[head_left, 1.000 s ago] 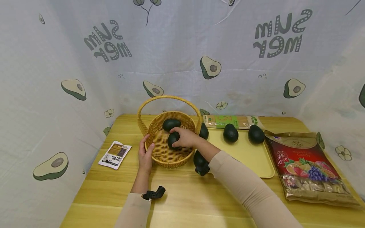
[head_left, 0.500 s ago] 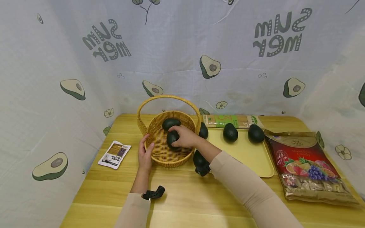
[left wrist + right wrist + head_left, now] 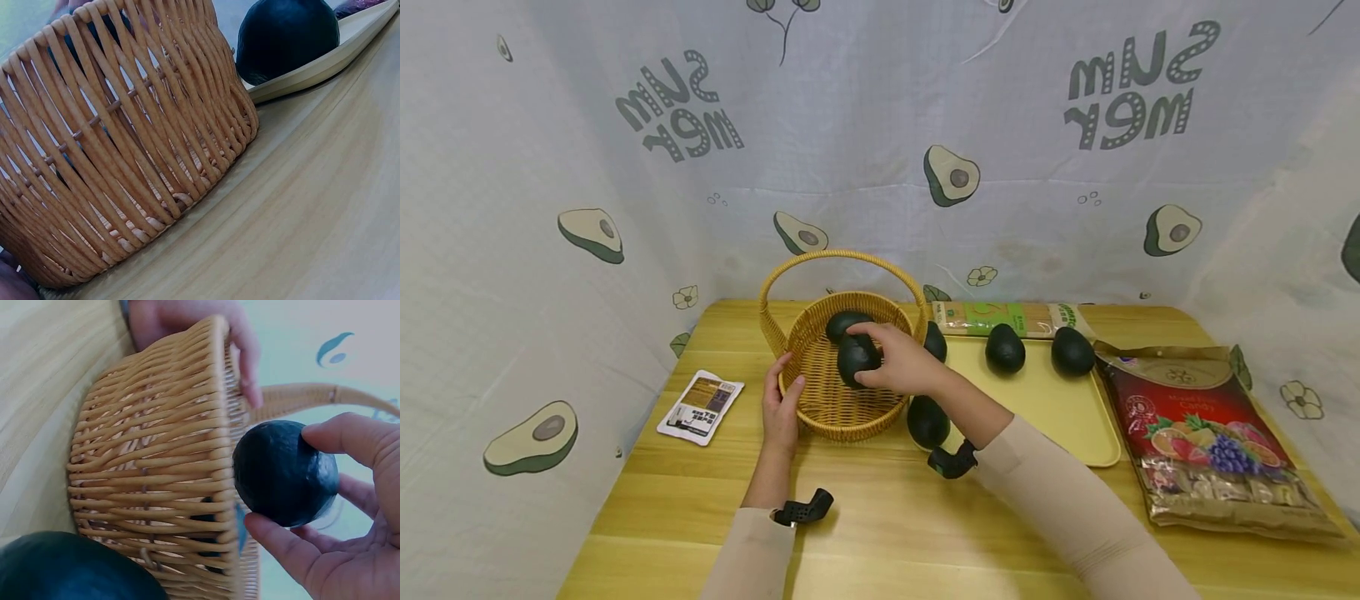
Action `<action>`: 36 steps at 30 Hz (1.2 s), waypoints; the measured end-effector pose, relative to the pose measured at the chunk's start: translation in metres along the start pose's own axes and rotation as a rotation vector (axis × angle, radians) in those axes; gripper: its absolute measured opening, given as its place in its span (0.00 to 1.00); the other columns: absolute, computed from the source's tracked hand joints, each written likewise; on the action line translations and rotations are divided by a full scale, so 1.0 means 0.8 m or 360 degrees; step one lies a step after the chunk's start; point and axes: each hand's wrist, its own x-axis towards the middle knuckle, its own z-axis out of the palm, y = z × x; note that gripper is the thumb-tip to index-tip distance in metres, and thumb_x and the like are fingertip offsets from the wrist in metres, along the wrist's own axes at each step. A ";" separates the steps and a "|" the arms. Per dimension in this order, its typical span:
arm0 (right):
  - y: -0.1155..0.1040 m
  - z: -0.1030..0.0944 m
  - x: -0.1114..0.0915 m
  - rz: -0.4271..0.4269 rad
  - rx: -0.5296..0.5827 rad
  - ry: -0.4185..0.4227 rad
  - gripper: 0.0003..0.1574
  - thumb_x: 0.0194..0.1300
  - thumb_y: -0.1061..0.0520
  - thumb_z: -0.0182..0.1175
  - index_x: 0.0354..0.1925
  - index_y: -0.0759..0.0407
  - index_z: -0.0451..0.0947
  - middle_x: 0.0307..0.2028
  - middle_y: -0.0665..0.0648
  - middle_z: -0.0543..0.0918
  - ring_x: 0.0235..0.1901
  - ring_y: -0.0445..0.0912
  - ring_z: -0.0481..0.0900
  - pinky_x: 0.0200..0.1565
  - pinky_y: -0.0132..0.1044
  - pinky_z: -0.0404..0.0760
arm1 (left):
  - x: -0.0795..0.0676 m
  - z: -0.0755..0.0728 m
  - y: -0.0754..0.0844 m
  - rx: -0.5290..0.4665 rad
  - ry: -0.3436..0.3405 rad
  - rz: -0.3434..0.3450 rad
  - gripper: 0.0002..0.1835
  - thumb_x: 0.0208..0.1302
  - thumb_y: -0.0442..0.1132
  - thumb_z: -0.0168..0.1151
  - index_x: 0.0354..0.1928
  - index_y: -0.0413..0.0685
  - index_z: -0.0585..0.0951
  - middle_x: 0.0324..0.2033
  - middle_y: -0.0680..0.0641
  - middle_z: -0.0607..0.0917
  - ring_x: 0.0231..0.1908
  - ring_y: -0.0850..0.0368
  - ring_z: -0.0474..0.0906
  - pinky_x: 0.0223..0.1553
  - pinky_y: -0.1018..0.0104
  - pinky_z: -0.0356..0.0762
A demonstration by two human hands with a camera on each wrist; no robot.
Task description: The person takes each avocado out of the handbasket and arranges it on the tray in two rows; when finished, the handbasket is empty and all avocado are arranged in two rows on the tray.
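My right hand (image 3: 898,362) pinches a dark green avocado (image 3: 857,360) between thumb and fingers, over the inside of a yellow wicker basket (image 3: 847,429). In the right wrist view that held avocado (image 3: 284,475) is level with the basket's rim. A second avocado (image 3: 845,322) lies at the back of the basket, partly hidden behind the held one. On the basket's left side my left hand (image 3: 782,412) grips the rim, its thumb lying over the edge. In the left wrist view the wicker wall (image 3: 125,137) hides most of what is inside.
Right of the basket is a pale yellow tray (image 3: 1037,408) bearing several avocados (image 3: 1006,350). Behind it lies a long noodle packet (image 3: 1000,320). A red candy bag (image 3: 1213,442) rests at the right, a small white pouch (image 3: 702,408) at the left. The basket's tall handle (image 3: 842,254) arches overhead.
My right hand has lifted its avocado from the basket's bottom, up and slightly towards the right. My left hand and the basket have stayed in place.
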 end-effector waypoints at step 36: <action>0.060 -0.079 -0.159 0.0071 0.0190 0.0165 0.47 0.65 0.57 0.71 0.76 0.55 0.61 0.72 0.66 0.65 0.65 0.67 0.73 0.51 0.46 0.86 | -0.001 0.000 -0.002 -0.0026 0.0002 0.0004 0.26 0.75 0.33 0.50 0.73 0.38 0.65 0.74 0.41 0.64 0.72 0.44 0.61 0.60 0.78 0.65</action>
